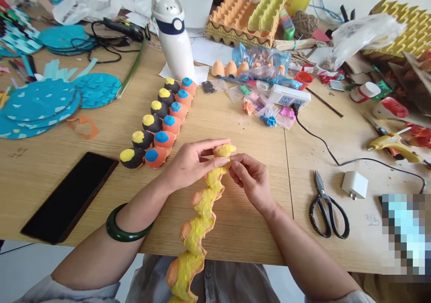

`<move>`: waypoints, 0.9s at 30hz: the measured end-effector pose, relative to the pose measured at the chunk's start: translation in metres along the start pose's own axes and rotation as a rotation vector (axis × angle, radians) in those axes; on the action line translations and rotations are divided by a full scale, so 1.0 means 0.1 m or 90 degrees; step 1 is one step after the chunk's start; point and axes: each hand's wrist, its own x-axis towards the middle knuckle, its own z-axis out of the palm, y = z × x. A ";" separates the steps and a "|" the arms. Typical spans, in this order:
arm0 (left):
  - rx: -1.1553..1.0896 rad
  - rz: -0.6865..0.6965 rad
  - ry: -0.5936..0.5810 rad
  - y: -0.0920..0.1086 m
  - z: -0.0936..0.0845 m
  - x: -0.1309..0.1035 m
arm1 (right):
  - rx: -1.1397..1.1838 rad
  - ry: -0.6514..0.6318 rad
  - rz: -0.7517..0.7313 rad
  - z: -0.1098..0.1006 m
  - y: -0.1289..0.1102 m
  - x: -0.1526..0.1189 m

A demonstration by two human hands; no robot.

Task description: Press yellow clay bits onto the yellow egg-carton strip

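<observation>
A long strip of egg carton [198,220], orange with yellow clay-like covering along one side, runs from the table's middle down over the near edge toward my body. My left hand [191,161] grips its far end, the thumb on the near side and the fingers stretched across behind. At the same end, my right hand [251,177] has thumb and forefinger pinched together at the strip's right edge; whatever lies between the fingertips is too small to make out. Left of my hands lie painted egg-carton rows [161,123], black with yellow tops and orange with blue tops.
A phone [70,197] lies at left, black scissors [328,208] and a white charger [354,185] at right. Farther back stand a white bottle [175,42], a power strip [289,97] with its cable, and egg trays [240,20]. A yellow glue gun [392,143] rests far right.
</observation>
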 end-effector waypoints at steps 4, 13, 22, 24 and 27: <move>0.044 0.051 0.041 0.00 0.06 -0.02 | -0.023 -0.008 -0.029 -0.03 0.05 -0.02; -0.042 -0.014 0.001 -0.03 0.02 0.03 | 0.047 0.023 0.056 0.01 0.02 0.03; -0.133 -0.089 -0.050 -0.03 0.00 0.05 | 0.050 0.042 0.042 0.00 0.00 0.05; -0.151 -0.093 -0.046 -0.03 0.00 0.06 | 0.044 0.037 0.032 0.01 0.01 0.04; -0.163 -0.101 -0.046 -0.03 0.00 0.06 | 0.051 0.026 0.027 0.01 0.03 0.03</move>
